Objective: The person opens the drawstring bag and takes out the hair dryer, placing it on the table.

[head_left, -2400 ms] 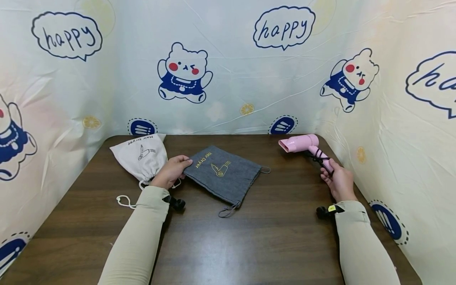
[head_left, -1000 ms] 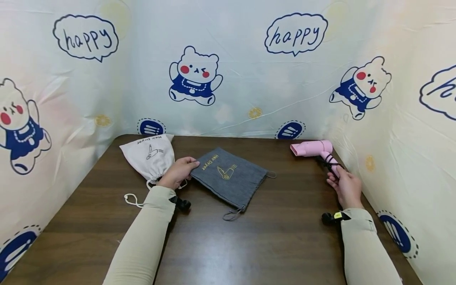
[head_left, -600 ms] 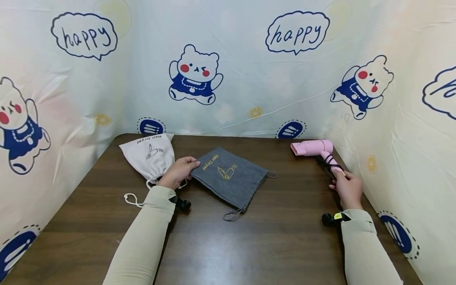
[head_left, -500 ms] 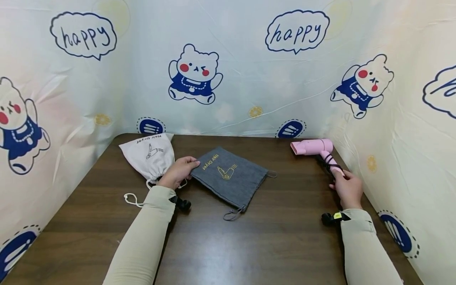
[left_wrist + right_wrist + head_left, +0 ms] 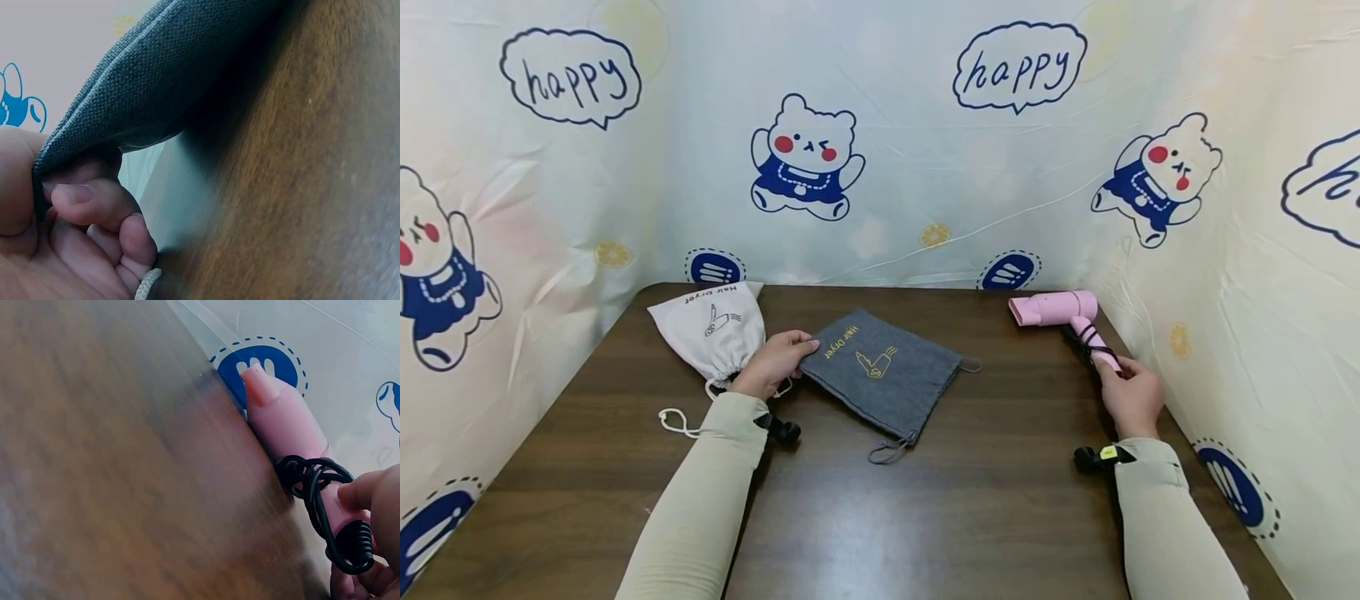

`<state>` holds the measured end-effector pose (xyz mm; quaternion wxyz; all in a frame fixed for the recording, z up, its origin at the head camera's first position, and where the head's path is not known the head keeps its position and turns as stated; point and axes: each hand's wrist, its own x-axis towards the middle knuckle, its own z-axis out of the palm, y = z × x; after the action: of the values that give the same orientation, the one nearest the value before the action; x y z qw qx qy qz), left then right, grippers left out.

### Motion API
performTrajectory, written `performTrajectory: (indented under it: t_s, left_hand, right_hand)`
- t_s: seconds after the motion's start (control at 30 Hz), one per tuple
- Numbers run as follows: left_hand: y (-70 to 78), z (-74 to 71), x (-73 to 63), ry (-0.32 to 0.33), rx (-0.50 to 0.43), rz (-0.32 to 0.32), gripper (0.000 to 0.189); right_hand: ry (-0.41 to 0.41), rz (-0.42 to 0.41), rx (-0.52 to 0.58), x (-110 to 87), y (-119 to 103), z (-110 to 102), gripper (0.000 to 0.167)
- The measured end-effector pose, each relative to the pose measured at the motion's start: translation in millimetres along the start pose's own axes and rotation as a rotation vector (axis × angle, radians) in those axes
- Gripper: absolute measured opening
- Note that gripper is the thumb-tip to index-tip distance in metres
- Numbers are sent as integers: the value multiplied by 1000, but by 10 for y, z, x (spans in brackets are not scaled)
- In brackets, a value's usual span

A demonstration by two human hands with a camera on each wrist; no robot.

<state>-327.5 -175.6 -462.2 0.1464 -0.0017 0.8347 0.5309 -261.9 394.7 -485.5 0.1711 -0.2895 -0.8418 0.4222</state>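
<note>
Pinched at its left corner, a dark grey drawstring bag (image 5: 887, 371) with yellow "Hair Dryer" print is in my left hand (image 5: 772, 362). In the left wrist view the bag's edge (image 5: 125, 87) sits between thumb and fingers, its near side raised off the table. My right hand (image 5: 1133, 397) grips the handle end of a pink hair dryer (image 5: 1054, 309) at the table's far right. Its nozzle points left. In the right wrist view a black cord (image 5: 319, 500) is bundled around the handle, with the thumb on the pink handle beside it.
A white drawstring bag (image 5: 715, 329) printed "Hair Dryer" lies at the back left, partly behind my left hand, its white cord (image 5: 677, 423) trailing forward. The brown wooden table (image 5: 880, 525) ends at a patterned cloth backdrop (image 5: 895, 150) behind and at both sides.
My right fingers, looser about the hair dryer's handle a second ago, have closed further on it. The hair dryer has hardly moved. My left hand and the grey bag stay in place.
</note>
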Motion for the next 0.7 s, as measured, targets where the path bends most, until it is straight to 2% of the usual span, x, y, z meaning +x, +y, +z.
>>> performTrajectory:
  t_s: [0.1,0.4,0.6,0.7]
  left_hand:
    - [-21,-2,3,1,3,7,32]
    - [-30,3,19,9,-19,21,35]
    - [4,8,16,4,-49,9,37]
    - [51,35,-7,4,-56,7,37]
  right_hand:
    - [0,-11,-17,-7,10,2,60]
    - [-26,-15,-34,19,1,-3,63]
    - [18,-10,3,-11,-70,-6,64]
    - [62,-33,11,-31,-125,-17,62]
